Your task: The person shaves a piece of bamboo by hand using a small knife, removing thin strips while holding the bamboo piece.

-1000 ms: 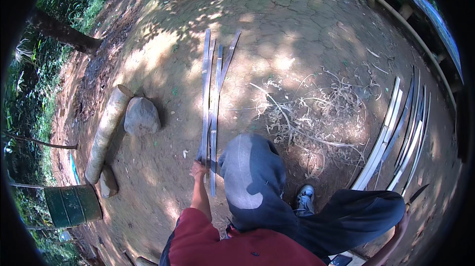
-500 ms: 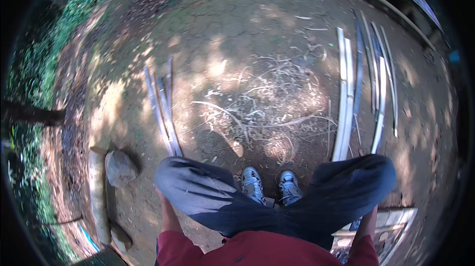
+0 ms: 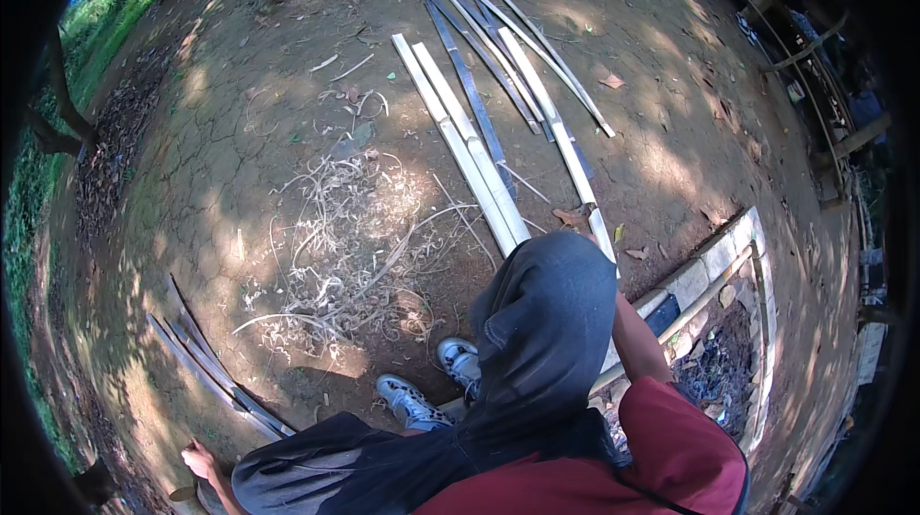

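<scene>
Dark strips (image 3: 251, 407) lie on bare earth (image 3: 192, 180) by the left knee (image 3: 278, 477), fanned at the far ends, near ends running up to the trouser leg. Left hand (image 3: 199, 460) sits just outside them, to their left and closer to the body, ground between; fingers look curled, nothing visible in the grasp, but whether closed cannot be told. Right forearm (image 3: 637, 338) goes behind the bent right knee (image 3: 551, 295); right hand hidden, its state unknown. Pale strips (image 3: 458, 156), a side-by-side pair, stretch away from that knee, further strips (image 3: 549, 122) to their right. Curled shavings (image 3: 335, 266) spread between both groups.
</scene>
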Motion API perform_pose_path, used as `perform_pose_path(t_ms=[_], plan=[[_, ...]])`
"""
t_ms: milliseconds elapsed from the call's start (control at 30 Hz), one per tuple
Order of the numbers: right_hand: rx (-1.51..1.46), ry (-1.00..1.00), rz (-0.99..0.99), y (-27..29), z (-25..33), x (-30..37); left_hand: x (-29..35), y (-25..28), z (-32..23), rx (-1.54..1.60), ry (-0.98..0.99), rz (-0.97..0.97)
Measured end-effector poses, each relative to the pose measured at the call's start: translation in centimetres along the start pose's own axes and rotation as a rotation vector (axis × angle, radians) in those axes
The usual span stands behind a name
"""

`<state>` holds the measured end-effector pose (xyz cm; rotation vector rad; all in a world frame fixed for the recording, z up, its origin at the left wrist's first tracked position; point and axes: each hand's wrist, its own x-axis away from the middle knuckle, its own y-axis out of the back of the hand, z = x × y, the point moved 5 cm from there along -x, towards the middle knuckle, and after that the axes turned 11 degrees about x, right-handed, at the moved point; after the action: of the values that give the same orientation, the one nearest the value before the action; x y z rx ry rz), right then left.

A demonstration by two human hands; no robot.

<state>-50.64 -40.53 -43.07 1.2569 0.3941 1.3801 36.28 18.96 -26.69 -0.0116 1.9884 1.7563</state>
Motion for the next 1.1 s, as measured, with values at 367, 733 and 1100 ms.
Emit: perform_pose_path(t_ms=[367, 733, 1100], plan=[[0.040, 0.105, -0.184, -1.4, -0.5, -8.8, 0.2, 2.2, -24.2, 0.218, -0.057, 0.809], [-0.005, 0.151, -0.264, -2.6, 10.2, -14.6, 2.7, 0.1, -23.0, 0.207, 0.191, 1.185], [0.188, 0.213, -0.165, -6.2, 19.1, -18.9, 3.7, 1.0, -18.6, 0.190, 0.312, 1.192]])
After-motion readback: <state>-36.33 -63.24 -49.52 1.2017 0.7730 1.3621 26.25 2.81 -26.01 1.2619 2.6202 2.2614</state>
